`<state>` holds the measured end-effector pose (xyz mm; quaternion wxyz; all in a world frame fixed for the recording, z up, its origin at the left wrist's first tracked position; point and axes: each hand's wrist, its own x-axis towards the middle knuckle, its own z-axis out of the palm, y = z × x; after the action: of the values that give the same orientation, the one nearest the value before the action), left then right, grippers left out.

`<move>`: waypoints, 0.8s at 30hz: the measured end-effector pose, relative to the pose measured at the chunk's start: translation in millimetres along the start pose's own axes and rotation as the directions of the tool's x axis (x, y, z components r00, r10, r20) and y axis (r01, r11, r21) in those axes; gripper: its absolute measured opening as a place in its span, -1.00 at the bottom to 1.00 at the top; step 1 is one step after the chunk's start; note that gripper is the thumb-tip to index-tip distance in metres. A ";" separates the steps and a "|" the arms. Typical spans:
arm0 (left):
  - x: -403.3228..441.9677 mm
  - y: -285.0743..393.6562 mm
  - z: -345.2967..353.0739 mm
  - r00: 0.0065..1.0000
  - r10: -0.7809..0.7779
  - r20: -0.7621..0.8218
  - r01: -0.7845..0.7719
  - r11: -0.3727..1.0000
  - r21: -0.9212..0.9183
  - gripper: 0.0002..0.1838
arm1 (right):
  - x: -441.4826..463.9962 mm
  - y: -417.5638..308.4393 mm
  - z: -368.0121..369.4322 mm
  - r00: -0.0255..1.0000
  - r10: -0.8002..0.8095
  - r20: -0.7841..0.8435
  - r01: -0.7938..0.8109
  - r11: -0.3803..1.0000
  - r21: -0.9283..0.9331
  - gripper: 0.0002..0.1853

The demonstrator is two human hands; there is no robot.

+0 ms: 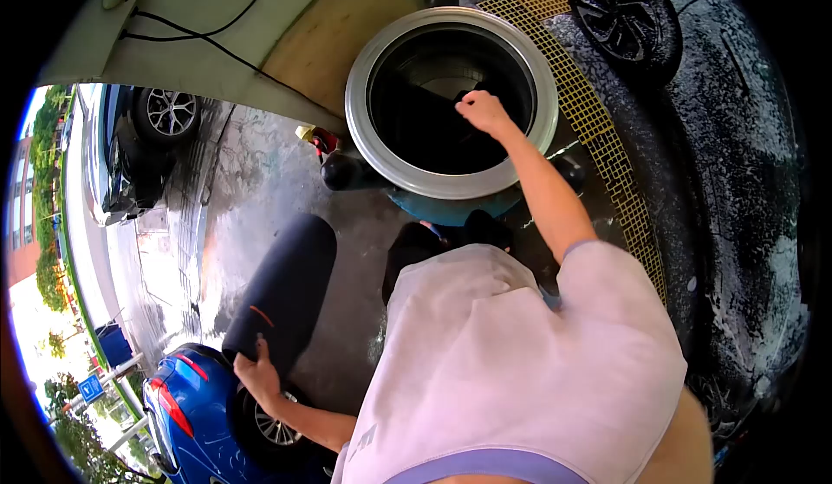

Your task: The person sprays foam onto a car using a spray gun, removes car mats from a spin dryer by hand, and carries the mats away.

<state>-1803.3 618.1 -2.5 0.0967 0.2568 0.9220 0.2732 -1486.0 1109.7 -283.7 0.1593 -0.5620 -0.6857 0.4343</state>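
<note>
My left hand (258, 371) grips the lower end of a dark car floor mat (290, 285), which hangs out to my left and has a small orange mark near the held end. Ahead of me stands a round spin-dryer tub (362, 107) with a wide metal rim and a dark inside. My right hand (484, 113) reaches over its opening with fingers curled closed. Dark material (416, 124) lies inside the tub; in the shadow I cannot make out its shape or whether my right fingers hold part of it.
A foam-covered dark car (737, 137) stands close on my right, beside yellow floor grating (598, 120). A blue car (195, 423) is at lower left and another car (130, 150) at far left. Black cables (208, 35) run along the wall. The concrete floor (260, 189) looks wet.
</note>
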 end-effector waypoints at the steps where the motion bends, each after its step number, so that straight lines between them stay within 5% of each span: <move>1: -3.2 6.6 7.7 1.000 -0.008 0.023 0.007 0.998 0.066 -0.80 | 11.6 15.0 0.8 0.999 0.034 -0.006 -0.035 0.997 -0.075 -0.64; 5: -0.4 -15.9 38.7 0.996 -0.046 0.077 0.024 0.964 0.266 -0.78 | 66.8 91.2 42.6 0.962 0.268 0.059 -0.239 0.922 -0.304 -0.64; 7: 6.0 -48.2 54.6 0.961 -0.219 0.168 0.160 0.938 0.309 -0.74 | 78.0 110.4 59.5 0.943 0.314 0.108 -0.262 0.903 -0.341 -0.60; 9: 11.6 -116.2 77.0 0.971 -0.159 0.180 0.064 0.894 0.443 -0.69 | 80.8 108.5 75.9 0.918 0.366 0.153 -0.290 0.882 -0.371 -0.56; 10: 9.3 -124.5 88.7 0.954 -0.202 0.220 0.131 0.944 0.302 -0.69 | 77.3 98.1 79.9 0.899 0.393 0.192 -0.280 0.853 -0.440 -0.49; 13: -14.6 -179.2 117.4 0.920 -0.293 0.259 0.215 0.933 0.289 -0.69 | 95.2 91.1 102.4 0.823 0.457 0.336 -0.221 0.804 -0.552 -0.28; 15: -30.7 -172.1 125.9 0.874 -0.413 0.257 0.337 0.895 0.294 -0.68 | 99.7 95.8 116.2 0.862 0.395 0.317 -0.120 0.768 -0.629 -0.24; 17: -50.9 -244.4 124.5 0.812 -0.507 0.289 0.403 0.846 0.349 -0.66 | 102.2 107.4 126.8 0.837 0.410 0.363 -0.078 0.746 -0.662 -0.17; 19: -57.2 -266.1 124.0 0.776 -0.558 0.293 0.445 0.814 0.374 -0.65 | 106.1 131.7 139.0 0.926 0.249 0.284 0.049 0.667 -0.744 -0.11; 22: -63.8 -222.3 116.6 0.947 -0.279 0.156 0.165 0.845 0.509 -0.63 | 104.8 153.5 152.2 0.942 0.188 0.278 0.148 0.511 -0.847 -0.04; 24: -45.8 -222.0 119.0 0.883 -0.399 0.247 0.158 0.748 0.645 -0.55 | 117.0 139.6 148.0 0.930 0.224 0.292 0.152 0.489 -0.859 -0.04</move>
<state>-1819.9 488.5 -222.6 0.2208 0.1775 0.9529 -0.1086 -1539.5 1153.2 -508.1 -0.2863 -0.4876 -0.8148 0.1277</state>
